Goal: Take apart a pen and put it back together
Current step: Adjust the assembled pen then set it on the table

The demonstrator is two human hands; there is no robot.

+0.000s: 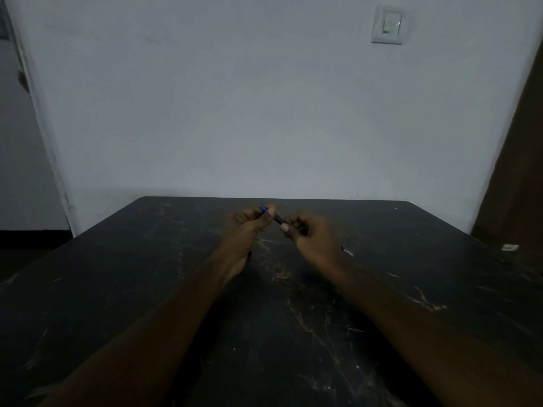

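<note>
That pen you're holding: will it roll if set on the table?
Likely rolls: the pen looks slim and round, the table flat and smooth. Probably stiff and light: it spans left hand and right hand held only by fingertips.

A plain pale wall (235, 98) stands behind a black, scratched, pale-veined desk (147, 289) set close against it. A white switch (388, 24) sits high on the wall, to the right. A brown panel (517, 171) edges the right side. The light is dim.

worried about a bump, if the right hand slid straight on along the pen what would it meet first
Probably the left hand, which grips the same pen just ahead of the right hand; depth is unclear.
</note>
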